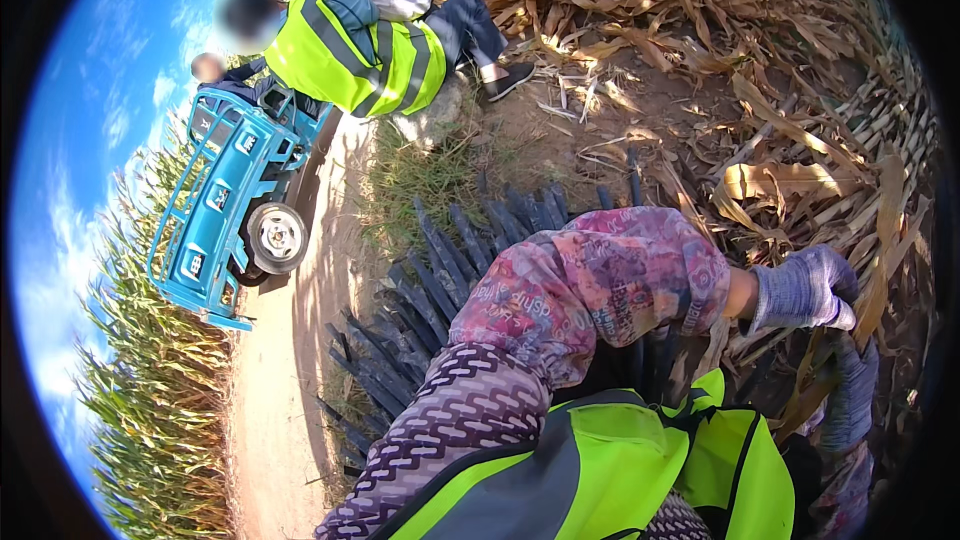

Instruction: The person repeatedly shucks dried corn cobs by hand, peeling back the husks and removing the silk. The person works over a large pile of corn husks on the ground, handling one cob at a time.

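Note:
My left hand (806, 289), in a pale purple-grey knitted work glove, is closed on a dry corn leaf (874, 281) at the right of the view. Close below it is my right hand (851, 397), gloved alike and partly in shade, near another dry leaf (806, 397); its fingertips are hard to make out. A pink patterned oversleeve (600, 277) covers my left forearm. Dry corn stalks (817, 217) and leaves lie around both hands. My yellow-green reflective vest (630, 450) fills the bottom of the view.
Many dark strips (435, 262) lie fanned out beside my left arm. A co-worker in a reflective vest (360, 52) is near the dirt road (277, 390). Another person (240, 82) is at a blue cargo vehicle (217, 202). Standing corn (165, 390) borders the road; the view is tilted sideways.

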The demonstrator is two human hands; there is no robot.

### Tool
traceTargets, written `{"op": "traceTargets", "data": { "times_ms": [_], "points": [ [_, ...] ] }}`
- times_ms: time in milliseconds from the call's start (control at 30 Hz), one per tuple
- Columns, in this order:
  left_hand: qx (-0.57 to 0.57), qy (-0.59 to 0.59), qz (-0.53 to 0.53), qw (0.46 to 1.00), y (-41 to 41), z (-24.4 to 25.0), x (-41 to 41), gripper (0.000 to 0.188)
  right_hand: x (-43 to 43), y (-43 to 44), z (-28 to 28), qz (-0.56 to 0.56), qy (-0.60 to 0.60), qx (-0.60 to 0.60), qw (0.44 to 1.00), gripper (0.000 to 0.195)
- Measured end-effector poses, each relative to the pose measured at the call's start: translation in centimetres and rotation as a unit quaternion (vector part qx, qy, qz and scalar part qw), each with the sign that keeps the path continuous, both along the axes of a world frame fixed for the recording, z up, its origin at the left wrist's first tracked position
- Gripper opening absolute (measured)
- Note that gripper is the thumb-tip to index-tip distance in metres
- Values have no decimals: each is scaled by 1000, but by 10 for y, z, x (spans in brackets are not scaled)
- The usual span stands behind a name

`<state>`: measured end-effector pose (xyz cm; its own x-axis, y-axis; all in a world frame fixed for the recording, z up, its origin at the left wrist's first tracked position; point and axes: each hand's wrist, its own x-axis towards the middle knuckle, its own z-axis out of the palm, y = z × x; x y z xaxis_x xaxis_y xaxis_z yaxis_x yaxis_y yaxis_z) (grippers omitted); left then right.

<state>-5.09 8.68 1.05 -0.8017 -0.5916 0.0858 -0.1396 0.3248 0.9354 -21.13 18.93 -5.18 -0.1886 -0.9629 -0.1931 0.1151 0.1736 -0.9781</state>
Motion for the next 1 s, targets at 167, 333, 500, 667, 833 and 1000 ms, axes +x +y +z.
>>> {"op": "traceTargets", "data": {
  "times_ms": [167,333,500,667,833,1000],
  "points": [
    [57,45,-24,997,0,2,1,23,6,4,0,-29,-17,-45,998,28],
    [168,85,-38,981,-2,-6,1,21,10,4,4,-60,18,-33,998,29],
    [289,110,-41,950,4,-7,1,21,7,5,1,-43,23,-67,997,31],
    [358,120,-68,924,0,-12,3,21,4,6,0,-11,9,-63,998,34],
    [379,101,-58,918,3,0,8,18,1,5,-8,-12,19,-68,997,36],
    [355,92,-60,928,2,-8,5,19,-10,7,-22,-14,53,-78,995,33]
  ]
}}
